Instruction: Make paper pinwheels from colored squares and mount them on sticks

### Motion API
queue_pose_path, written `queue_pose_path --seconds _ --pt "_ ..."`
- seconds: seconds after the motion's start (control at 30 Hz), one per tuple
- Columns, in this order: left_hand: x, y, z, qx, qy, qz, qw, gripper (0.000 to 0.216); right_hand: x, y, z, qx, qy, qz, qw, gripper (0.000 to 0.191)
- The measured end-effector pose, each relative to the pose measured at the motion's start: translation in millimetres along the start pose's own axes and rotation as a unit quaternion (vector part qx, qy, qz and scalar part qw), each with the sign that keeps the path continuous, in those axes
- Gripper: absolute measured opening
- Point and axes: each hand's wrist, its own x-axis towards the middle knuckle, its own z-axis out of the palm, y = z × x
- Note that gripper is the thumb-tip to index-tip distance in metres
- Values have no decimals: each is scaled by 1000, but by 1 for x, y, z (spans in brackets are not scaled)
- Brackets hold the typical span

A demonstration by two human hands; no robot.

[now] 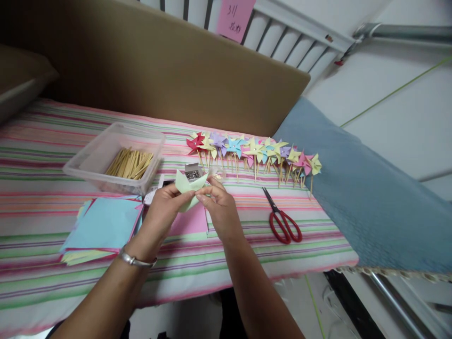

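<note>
Head camera, facing forward and down over striped cloth (197,263).

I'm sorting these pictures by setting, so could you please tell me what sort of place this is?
Probably an indoor craft workspace, judging by the pinwheels, the scissors and the stack of coloured paper.

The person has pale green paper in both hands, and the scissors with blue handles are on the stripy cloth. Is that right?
Not quite: the head view shows the scissors are red-handled, not blue-handled. They do lie on the stripy cloth, and the left hand and right hand hold pale green paper.
</note>
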Motion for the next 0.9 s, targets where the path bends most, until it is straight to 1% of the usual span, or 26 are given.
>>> queue_pose_path --seconds 0.23,0.33,0.6,0.9 --pt "0 2 -3 32 -23 29 999 18 0 5 1 56 -8 -9 998 9" --pt "0 2 -3 39 -19 38 998 18 0 7 3 82 -12 -8 996 10" --pt "-1 2 -2 52 -12 40 998 16 -1 5 5 164 -6 35 986 7" --pt "-3 3 3 40 11 42 998 16 -2 7 7 193 10 49 980 5"
